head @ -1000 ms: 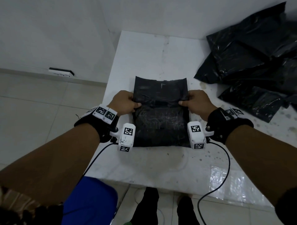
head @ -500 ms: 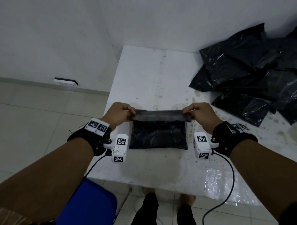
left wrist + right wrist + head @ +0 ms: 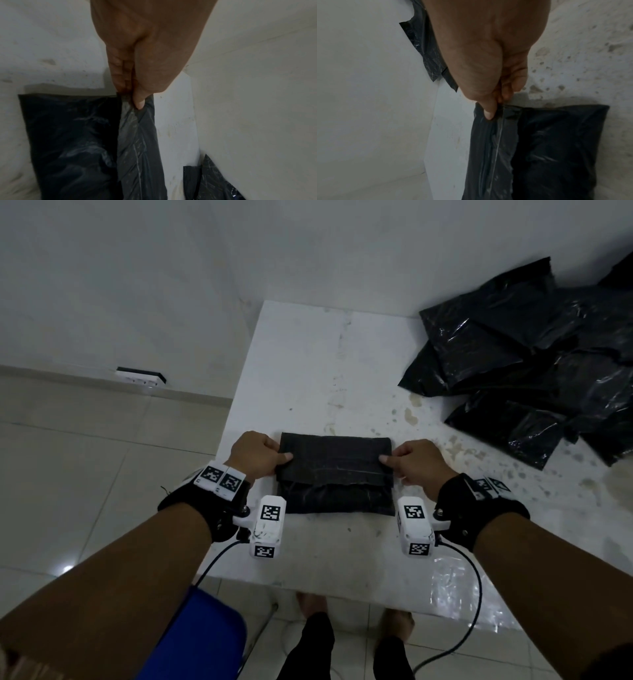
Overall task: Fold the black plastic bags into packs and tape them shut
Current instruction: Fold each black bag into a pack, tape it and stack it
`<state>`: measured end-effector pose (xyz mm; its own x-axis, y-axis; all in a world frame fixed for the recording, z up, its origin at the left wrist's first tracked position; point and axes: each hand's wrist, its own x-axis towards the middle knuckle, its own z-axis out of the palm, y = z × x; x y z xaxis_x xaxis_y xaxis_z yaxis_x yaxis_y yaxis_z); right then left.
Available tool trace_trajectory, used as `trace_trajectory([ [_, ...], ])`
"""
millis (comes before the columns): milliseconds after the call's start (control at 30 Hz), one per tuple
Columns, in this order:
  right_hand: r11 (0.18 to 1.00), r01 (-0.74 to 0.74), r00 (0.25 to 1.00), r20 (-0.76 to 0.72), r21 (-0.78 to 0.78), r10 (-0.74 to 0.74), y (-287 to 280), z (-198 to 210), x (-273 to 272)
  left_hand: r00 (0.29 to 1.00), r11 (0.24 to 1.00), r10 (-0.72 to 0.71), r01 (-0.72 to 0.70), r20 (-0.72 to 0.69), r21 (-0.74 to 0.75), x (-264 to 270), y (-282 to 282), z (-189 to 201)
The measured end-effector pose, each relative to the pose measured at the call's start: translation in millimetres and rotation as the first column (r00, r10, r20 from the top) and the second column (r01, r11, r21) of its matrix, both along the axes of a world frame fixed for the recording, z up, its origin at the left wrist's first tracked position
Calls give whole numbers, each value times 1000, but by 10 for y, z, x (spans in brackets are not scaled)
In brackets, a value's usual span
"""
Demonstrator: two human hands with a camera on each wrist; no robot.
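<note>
Both hands, left hand [image 3: 255, 454] and right hand [image 3: 416, 462], pinch the black bag's [image 3: 335, 474] folded flap at opposite edges.

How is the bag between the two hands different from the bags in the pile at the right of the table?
The held bag is folded into a flat, neat rectangle; the pile lies loose, overlapping and rumpled.
The left hand and right hand pinch the held bag's flap at its ends; nothing touches the pile.
The held bag looks matte; the pile shows glossy glints.
Both are black plastic and rest on the white table.
</note>
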<state>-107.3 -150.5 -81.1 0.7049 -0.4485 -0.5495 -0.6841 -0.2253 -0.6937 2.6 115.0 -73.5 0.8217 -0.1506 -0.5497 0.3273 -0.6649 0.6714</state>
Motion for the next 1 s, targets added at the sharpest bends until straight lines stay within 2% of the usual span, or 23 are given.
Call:
trace_trajectory([
  [100, 999, 39, 999, -3, -33, -39, 3, -26, 29, 1000, 1000, 8, -8, 18, 20, 30, 16, -2],
  [233, 990, 112, 994, 7, -88, -112, -1, -37, 207, 998, 999, 41, -39, 51, -34, 168, -65, -4],
  [300, 991, 91, 995, -21, -95, -94, -9, -33, 297, 998, 1000, 29, -29, 63, 0, 234, -134, -38],
  [367, 993, 40, 997, -66, -112, -47, -31, -22, 338, 996, 998, 25, -29, 82, 54, 287, -176, -93],
  [400, 988, -63, 991, -122, -142, 46, -32, 12, 367, 996, 997, 20, -27, 92, 77, 303, -184, -120],
  [467, 922, -251, 963, -178, -296, 205, -62, -50, 385, 997, 996, 18, -25, 81, 85, 303, -177, -152],
  [533, 900, -241, 963, -208, -362, 174, -34, -84, 415, 998, 997, 24, -28, 61, 65, 275, -152, -164],
  [733, 869, -127, 990, -119, -479, 79, 38, -88, 370, 995, 999, 18, -22, 95, 44, 221, -50, -146],
  [833, 872, -153, 984, -157, -464, 89, 69, 48, 258, 997, 991, -59, 52, 50, 123, 136, -13, -77],
  [1000, 829, -313, 939, -283, -463, 196, 295, 183, -46, 966, 941, -238, 255, -101, 224, -102, 46, -81],
])
